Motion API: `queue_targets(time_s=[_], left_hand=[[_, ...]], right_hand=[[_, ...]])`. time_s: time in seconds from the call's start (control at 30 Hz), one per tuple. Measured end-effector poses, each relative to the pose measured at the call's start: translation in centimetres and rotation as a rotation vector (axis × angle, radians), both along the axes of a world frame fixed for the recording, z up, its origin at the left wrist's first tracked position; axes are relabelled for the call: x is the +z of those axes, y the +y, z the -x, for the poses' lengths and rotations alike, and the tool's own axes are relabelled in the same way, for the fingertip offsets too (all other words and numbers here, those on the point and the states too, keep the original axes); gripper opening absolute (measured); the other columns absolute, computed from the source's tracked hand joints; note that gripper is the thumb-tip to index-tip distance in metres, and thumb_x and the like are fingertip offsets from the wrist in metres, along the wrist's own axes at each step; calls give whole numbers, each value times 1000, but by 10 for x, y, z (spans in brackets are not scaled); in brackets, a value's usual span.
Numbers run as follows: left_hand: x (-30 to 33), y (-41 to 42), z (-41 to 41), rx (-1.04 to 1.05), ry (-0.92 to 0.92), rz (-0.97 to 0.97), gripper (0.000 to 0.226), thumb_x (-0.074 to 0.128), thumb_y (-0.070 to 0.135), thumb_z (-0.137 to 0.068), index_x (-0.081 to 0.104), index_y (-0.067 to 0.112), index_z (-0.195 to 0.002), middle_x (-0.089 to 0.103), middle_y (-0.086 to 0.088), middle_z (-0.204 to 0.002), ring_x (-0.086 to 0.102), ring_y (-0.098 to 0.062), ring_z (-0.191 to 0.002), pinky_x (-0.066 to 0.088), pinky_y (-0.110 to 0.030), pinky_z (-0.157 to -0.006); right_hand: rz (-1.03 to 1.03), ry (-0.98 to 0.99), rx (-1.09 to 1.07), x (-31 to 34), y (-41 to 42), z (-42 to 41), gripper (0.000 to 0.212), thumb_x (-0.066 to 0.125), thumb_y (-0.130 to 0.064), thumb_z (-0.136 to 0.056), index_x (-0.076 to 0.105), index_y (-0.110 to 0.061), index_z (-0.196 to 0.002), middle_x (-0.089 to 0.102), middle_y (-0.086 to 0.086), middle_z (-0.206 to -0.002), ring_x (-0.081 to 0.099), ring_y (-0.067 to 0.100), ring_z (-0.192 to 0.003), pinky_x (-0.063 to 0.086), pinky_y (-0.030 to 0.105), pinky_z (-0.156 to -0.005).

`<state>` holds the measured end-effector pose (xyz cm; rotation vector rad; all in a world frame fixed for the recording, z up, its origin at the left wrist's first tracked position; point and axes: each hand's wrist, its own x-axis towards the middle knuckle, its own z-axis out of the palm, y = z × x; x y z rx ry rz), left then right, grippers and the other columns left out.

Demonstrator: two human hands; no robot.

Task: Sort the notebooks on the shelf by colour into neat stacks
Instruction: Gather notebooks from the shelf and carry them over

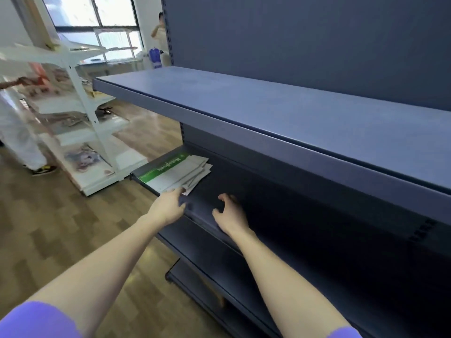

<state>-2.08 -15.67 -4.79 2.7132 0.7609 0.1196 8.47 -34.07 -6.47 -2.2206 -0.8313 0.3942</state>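
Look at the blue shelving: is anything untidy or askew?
Yes. The notebooks at the left end of the middle shelf lie fanned, edges and corners sticking out unevenly. The left hand touches their near edge.

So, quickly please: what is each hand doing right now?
Left hand: fingers on the near edge of the notebooks; a grip cannot be told.
Right hand: open, fingers loosely curled, holding nothing.

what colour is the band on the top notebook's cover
Green, with white lettering, on the top notebook; the head view shows it.
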Motion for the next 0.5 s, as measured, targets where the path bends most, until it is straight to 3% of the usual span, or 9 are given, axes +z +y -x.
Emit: queue_targets(time_s=[0.27, 0.5], left_hand=[[-17, 87, -40, -36, 18, 28, 41, 45, 19, -98, 48, 11, -138, 53, -16, -138, 47, -38, -124, 43, -42, -98], [-20, 163, -82, -113, 119, 3, 53, 55, 34, -96, 44, 17, -146, 45, -17, -147, 41, -40, -133, 40, -43, -105]], right_hand=[[6, 168, -109, 1, 94, -16, 35, 55, -25, -96, 49, -15, -129, 46, 8, -131, 53, 26, -115, 42, 29, -85], [-1, 250, -272, 3, 152, -29, 42, 59, -27, -94, 48, -13, -133, 46, 10, -134, 51, 28, -121, 45, 35, -92]])
